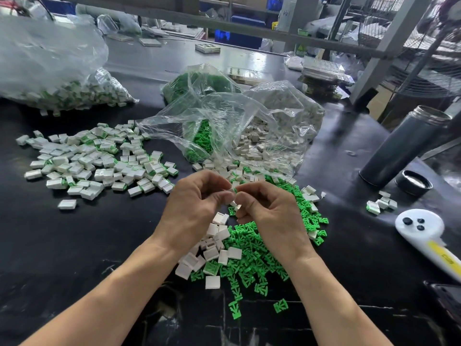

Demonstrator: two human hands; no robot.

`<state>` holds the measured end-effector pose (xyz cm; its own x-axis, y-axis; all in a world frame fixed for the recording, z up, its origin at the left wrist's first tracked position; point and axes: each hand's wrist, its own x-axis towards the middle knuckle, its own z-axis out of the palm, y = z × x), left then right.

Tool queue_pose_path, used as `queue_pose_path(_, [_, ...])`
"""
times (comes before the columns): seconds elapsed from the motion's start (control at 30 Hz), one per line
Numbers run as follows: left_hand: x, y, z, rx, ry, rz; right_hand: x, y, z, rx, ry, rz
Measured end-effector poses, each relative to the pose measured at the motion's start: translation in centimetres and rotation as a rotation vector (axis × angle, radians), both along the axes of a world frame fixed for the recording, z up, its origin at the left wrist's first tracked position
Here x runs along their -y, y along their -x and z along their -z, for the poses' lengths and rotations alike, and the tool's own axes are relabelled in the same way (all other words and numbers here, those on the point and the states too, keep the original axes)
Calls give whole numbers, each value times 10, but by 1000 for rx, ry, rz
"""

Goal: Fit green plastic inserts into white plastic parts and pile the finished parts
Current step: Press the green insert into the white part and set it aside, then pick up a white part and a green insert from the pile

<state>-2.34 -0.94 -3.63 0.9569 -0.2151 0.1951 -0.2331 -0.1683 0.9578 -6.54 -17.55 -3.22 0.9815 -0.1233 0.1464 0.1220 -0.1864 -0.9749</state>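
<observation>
My left hand (197,206) and my right hand (269,216) meet above the black table, fingertips together, pinching one small white plastic part (234,193) between them. Whether a green insert is in it is hidden by the fingers. Below the hands lies a heap of loose green inserts (254,250) mixed with empty white parts (214,245). To the left spreads the pile of finished white parts with green inserts (97,161).
An open clear bag (237,126) spills green inserts and white parts behind the hands. A large bag of finished parts (50,78) sits far left. A grey flask (404,146), its lid (412,182) and a white handheld device (424,233) stand right.
</observation>
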Motion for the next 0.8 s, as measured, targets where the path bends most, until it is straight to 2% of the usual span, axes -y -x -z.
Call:
queue_pose_path(0.1, [0, 0, 0, 1, -16, 23, 1, 0, 1, -20, 2, 0])
queue_pose_path(0.33, [-1, 2, 5, 104, -210, -19, 0, 1, 2, -58, 12, -11])
queue_pose_path(0.8, [3, 9, 1, 305, -361, -75, 0, 1, 2, -63, -26, 24])
